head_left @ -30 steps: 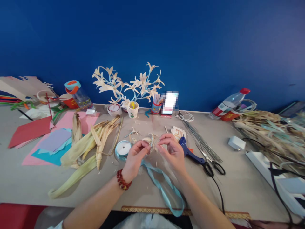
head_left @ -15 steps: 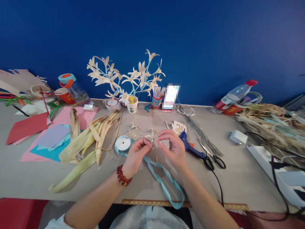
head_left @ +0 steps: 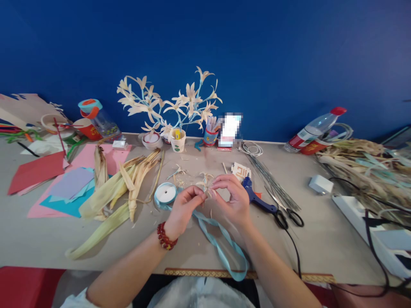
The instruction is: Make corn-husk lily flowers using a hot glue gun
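My left hand (head_left: 184,205), with a red bead bracelet at its wrist, pinches a small pale corn-husk flower (head_left: 207,191) between thumb and fingers. From the other side my right hand (head_left: 233,199) closes its thumb and index finger on the same flower; the fingertips hide much of it. Close to my left hand lies a roll of light blue ribbon (head_left: 165,187). Its loose ribbon tail (head_left: 221,244) curls below both hands toward the table's front edge. Just beyond the fingers are small husk flowers (head_left: 180,172) and scraps. A blue glue gun (head_left: 265,204) rests right of my right hand.
Corn husks (head_left: 109,194) and coloured paper (head_left: 38,171) cover the left side. Potted husk flowers (head_left: 178,143) stand by the wall, beside a lit phone (head_left: 230,130). To the right are scissors (head_left: 290,217), thin wires (head_left: 272,179), a tilted bottle (head_left: 316,128) and a power strip (head_left: 362,231).
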`<state>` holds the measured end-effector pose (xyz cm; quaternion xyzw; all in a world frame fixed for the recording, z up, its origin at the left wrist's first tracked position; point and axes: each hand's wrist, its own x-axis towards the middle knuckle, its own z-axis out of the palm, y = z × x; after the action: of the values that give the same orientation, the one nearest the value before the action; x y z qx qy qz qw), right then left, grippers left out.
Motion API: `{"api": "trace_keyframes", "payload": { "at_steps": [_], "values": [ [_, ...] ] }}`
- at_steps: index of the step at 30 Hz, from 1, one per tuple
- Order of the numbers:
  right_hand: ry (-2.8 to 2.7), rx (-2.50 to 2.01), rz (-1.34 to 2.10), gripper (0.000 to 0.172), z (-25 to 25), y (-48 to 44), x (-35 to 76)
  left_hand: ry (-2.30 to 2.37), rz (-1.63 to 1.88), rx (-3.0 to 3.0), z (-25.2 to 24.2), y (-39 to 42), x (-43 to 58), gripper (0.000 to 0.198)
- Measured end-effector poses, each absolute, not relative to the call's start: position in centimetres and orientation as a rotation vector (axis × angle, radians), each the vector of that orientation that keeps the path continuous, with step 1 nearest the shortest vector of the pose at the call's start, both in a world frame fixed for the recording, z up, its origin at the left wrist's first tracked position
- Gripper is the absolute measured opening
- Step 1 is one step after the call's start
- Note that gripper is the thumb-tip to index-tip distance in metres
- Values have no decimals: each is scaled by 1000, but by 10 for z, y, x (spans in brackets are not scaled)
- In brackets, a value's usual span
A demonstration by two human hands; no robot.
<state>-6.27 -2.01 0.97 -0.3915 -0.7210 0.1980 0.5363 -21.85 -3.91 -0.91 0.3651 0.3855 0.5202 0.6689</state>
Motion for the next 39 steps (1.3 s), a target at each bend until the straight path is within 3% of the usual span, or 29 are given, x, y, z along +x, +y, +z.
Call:
{"api": "trace_keyframes", "payload": {
  "at_steps": [24,39],
  "values": [
    [-1730,-874,356,31,7,-19,-64,799,1165,764,-8,-40,-220,12],
    [-1691,-874,477,31,7,-21,-69,766,1223,822,-6,-41,-218,16]
  ]
}}
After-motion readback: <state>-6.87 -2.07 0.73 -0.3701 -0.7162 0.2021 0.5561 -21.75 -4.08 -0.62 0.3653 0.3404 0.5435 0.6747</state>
